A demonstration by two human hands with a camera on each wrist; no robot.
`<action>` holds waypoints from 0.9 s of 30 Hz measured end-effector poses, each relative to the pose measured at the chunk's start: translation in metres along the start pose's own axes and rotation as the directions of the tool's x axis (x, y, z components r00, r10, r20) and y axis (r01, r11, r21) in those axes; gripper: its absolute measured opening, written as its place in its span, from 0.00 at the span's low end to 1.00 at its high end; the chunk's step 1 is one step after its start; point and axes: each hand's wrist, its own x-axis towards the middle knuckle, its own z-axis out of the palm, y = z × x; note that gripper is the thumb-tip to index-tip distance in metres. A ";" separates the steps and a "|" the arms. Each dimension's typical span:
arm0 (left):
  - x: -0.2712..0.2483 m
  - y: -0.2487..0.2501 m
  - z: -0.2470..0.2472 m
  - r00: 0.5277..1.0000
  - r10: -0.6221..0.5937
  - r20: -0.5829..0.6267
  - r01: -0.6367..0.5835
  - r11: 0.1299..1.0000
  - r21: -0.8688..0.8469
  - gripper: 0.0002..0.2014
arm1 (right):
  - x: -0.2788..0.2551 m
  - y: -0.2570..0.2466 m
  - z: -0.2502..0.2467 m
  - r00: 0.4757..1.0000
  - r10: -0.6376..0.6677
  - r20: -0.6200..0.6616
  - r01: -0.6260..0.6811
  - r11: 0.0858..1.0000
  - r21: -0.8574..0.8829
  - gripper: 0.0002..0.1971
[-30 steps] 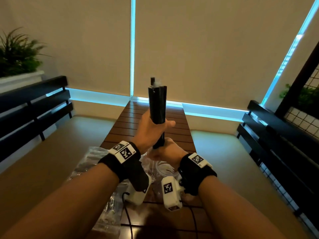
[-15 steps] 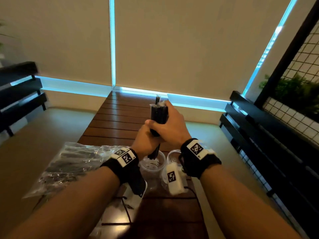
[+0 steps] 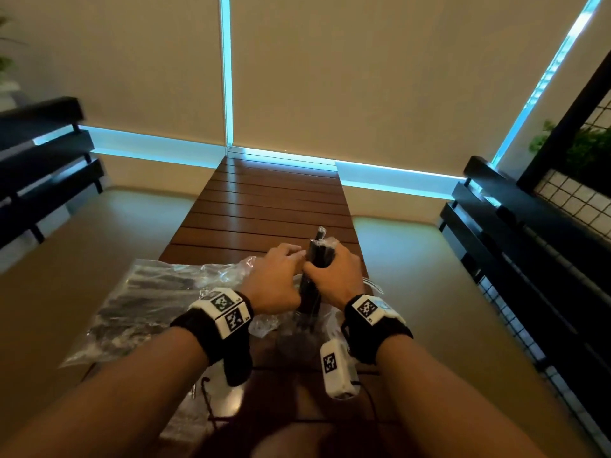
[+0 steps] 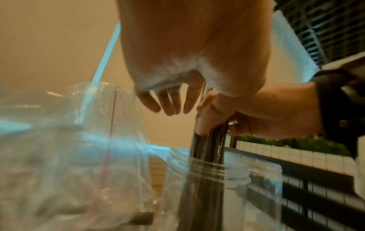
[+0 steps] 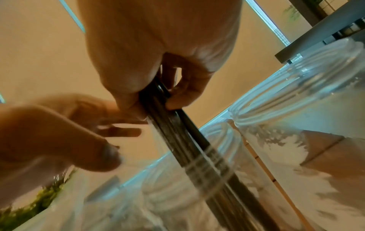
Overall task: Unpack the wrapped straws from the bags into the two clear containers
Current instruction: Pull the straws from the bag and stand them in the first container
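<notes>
Black wrapped straws [image 3: 318, 259] stood bunched in the near clear container [image 4: 227, 175], right hand [image 3: 334, 279] gripping them upright to settle; left hand [image 3: 276, 280] hovered slack-fingered, steadying nothing

We see a long brown slatted wooden table [image 3: 274, 206] running away toward beige roller blinds [image 3: 380, 71], with cyan light strips [image 3: 226, 71] showing along the blind edges and bottom. Black slatted benches sit on both sides: one left [image 3: 43, 166], one right [image 3: 515, 226]. A black wire-grid panel [image 3: 575, 196] with a green plant [image 3: 588, 147] stands far right. Thin black cables [image 3: 211, 401] lie on the table's near end.
</notes>
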 end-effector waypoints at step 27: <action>-0.071 -0.048 -0.064 0.891 -0.354 -0.284 0.341 0.935 -0.097 0.07 | -0.011 -0.056 0.066 0.820 -0.181 0.542 0.450 0.789 -0.417 0.06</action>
